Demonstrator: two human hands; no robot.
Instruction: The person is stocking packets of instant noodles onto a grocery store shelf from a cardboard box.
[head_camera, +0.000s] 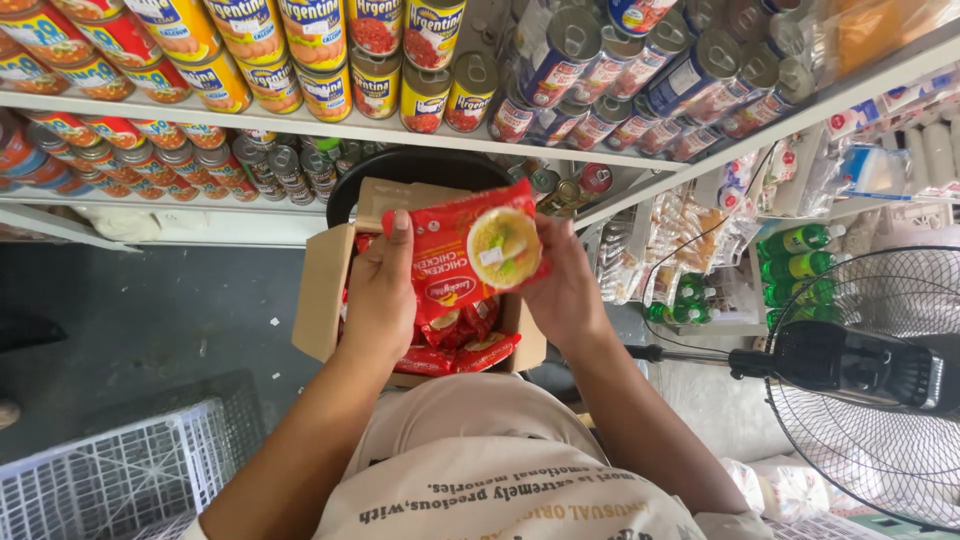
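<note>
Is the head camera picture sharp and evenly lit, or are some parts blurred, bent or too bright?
Head view: the red noodle packet held by the left hand and right hand is sharp; the white shelf edges bow from wide-lens distortion; the upper right corner is washed out by bright light; the dark grey floor lies in shade; the black wire fan is slightly soft.

The person wears a light beige T-shirt (500, 470) with lines of dark printed lettering across the chest. Both forearms are bare, with no sleeves reaching them. The left hand (378, 295) and right hand (565, 290) carry no gloves, rings or watch near the fingers.
</note>
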